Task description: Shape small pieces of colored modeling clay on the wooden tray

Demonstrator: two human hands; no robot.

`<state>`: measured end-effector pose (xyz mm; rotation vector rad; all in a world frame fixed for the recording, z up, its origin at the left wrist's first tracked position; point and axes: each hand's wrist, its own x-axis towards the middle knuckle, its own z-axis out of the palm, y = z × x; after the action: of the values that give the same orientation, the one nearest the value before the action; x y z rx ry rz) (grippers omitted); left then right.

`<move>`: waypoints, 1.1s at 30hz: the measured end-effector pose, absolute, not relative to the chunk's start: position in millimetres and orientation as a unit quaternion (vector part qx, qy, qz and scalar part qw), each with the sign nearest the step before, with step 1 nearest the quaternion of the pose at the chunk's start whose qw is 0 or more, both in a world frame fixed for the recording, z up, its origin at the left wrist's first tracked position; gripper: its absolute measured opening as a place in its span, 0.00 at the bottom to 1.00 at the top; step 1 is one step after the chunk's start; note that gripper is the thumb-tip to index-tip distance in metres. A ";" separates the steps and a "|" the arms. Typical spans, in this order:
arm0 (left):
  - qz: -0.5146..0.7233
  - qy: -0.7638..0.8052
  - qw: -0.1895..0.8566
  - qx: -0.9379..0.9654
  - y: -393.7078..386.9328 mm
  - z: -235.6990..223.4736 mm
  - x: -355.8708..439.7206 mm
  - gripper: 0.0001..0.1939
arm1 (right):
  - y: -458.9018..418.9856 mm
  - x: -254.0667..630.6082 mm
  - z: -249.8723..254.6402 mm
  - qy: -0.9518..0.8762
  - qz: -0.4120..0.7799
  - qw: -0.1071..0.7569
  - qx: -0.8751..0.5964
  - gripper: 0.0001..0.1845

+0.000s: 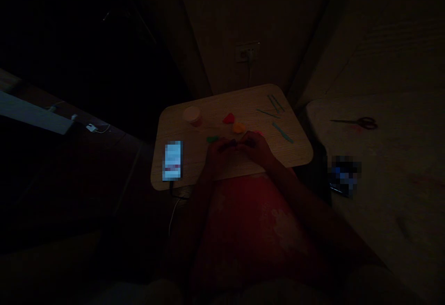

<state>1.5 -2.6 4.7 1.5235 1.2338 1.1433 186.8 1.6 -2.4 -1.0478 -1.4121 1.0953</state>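
In dim light, my left hand and my right hand meet over the near part of a small wooden-topped table. Between their fingertips is a small dark lump of modelling clay, its exact shape lost in shadow. Just beyond the hands lie an orange-yellow lump and a red lump. A green piece lies by the left hand, and a pink piece is partly hidden behind the right.
A lidded tub stands at the table's back left, near a lit phone with a cable. Thin sticks and a teal modelling knife lie on the right. Scissors rest on a pale surface farther right.
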 end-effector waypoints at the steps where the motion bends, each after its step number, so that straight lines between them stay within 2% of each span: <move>1: 0.461 0.495 0.425 0.602 -2.3 4.2 1.0 0.14 | 1.4 186.5 -2.2 -0.584 0.463 0.511 -0.428 0.18; 5: 0.459 0.503 0.419 0.601 0.2 2.0 -0.9 0.12 | 0.4 187.5 -1.8 -0.579 0.484 0.501 -0.423 0.16; 9: 0.432 0.507 0.416 0.619 2.0 2.0 -0.9 0.11 | 0.6 190.1 -1.5 -0.552 0.498 0.512 -0.430 0.19; 17: 0.482 0.484 0.428 0.592 1.3 1.2 2.7 0.16 | 3.6 191.3 -3.3 -0.537 0.529 0.503 -0.423 0.22; 21: 0.473 0.491 0.420 0.599 1.5 1.9 1.6 0.12 | 2.0 189.7 -2.2 -0.548 0.521 0.490 -0.434 0.22; 29: 0.461 0.449 0.472 0.603 -2.0 -0.2 -2.4 0.25 | 0.2 186.4 -0.3 -0.538 0.519 0.485 -0.455 0.24; 33: 0.449 0.463 0.457 0.613 -0.8 0.7 -3.1 0.18 | 1.1 185.5 -2.3 -0.591 0.471 0.473 -0.453 0.23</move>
<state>-3.1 -0.8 0.7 1.5105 1.1408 1.1077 185.5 1.1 -2.3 -1.1085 -1.4465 1.1514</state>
